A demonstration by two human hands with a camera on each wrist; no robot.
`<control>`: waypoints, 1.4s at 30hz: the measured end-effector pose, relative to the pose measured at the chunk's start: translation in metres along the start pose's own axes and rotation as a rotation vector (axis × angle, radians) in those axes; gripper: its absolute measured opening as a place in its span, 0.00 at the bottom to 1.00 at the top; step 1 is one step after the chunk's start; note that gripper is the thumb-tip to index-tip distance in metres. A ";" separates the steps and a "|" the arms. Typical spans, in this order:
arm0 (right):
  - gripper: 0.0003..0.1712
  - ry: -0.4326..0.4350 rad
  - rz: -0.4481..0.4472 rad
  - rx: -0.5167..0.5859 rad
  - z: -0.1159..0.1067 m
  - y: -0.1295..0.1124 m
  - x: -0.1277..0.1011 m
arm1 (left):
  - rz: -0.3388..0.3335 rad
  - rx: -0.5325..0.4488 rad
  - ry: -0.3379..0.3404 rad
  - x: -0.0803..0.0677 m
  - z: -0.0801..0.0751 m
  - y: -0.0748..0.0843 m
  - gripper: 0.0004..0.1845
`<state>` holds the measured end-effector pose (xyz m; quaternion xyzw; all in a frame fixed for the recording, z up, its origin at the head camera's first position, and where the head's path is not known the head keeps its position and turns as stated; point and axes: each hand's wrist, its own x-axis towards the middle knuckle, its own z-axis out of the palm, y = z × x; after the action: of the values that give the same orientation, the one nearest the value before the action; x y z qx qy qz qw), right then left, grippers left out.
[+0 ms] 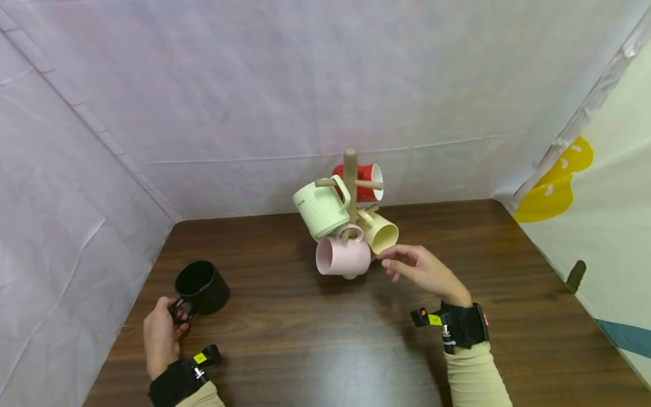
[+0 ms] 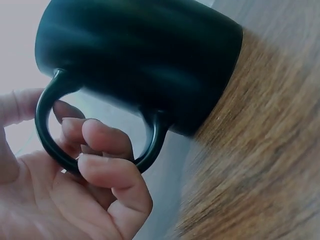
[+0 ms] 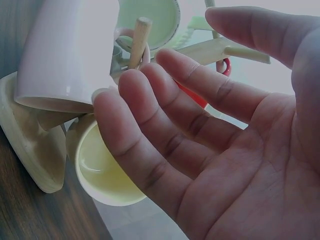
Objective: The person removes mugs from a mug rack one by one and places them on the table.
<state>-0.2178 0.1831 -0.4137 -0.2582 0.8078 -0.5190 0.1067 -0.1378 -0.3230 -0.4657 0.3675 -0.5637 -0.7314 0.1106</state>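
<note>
The left hand [image 1: 161, 334] curls its fingers round the handle of the black mug [image 1: 207, 294], near the left edge of the surface [image 1: 285, 322]; whether the mug's base touches the wood is hard to tell. Its dark interior hides any contents, and the left wrist view crops its upper side.

The right hand [image 1: 419, 271], fingers loosely extended and holding nothing, is just beside the yellow mug [image 1: 380, 233] and pink mug [image 1: 348, 259]; contact cannot be made out. A wide stretch of wood separates the black mug from the wooden rack [image 1: 350, 167].

The post partly covers the red mug [image 1: 365, 195], whose white inside faces right. The green mug [image 1: 321, 210] hangs at the left. The pink mug, mouth leftward, masks most of the base; the yellow mug's pale inside shows.
</note>
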 end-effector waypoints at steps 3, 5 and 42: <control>0.13 0.004 -0.003 -0.002 0.000 0.000 0.000 | 0.011 0.039 -0.001 -0.001 -0.001 0.000 0.16; 0.13 0.007 -0.002 0.001 0.000 0.000 -0.001 | 0.013 0.058 0.002 -0.001 -0.001 0.000 0.16; 0.13 0.007 0.025 0.034 0.001 0.001 0.000 | 0.197 0.269 0.235 -0.031 -0.006 0.032 0.12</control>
<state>-0.2176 0.1829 -0.4149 -0.2443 0.8024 -0.5322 0.1150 -0.1199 -0.3204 -0.4247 0.4047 -0.6728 -0.5872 0.1966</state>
